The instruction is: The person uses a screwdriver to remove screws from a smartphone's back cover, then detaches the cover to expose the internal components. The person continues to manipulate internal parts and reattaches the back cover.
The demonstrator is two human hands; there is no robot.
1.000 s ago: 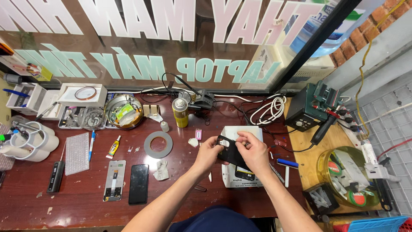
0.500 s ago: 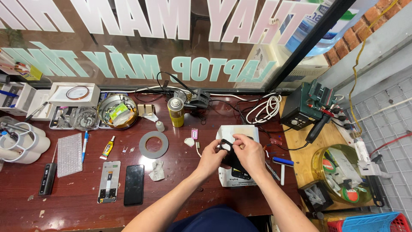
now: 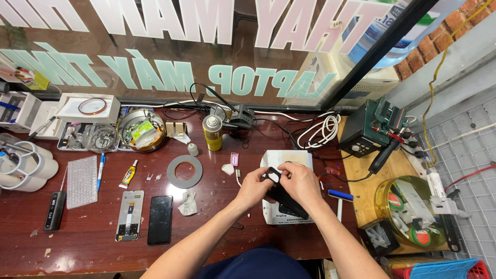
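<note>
A flat, glossy black phone part (image 3: 283, 197) is being gripped by both hands above the white box-shaped heating pad (image 3: 287, 159) – the left hand (image 3: 254, 187) pinching its upper corner, the right hand (image 3: 301, 184) closed over its middle. Its long axis is slanting down-right; most of it is being hidden – details are hard to make out. The pad is resting on the polished reddish tabletop (image 3: 93, 243).

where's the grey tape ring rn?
Head view, left of centre: the grey tape ring lies flat on the red-brown table, left of both hands, below the yellow spray can and above the black phone.
</note>
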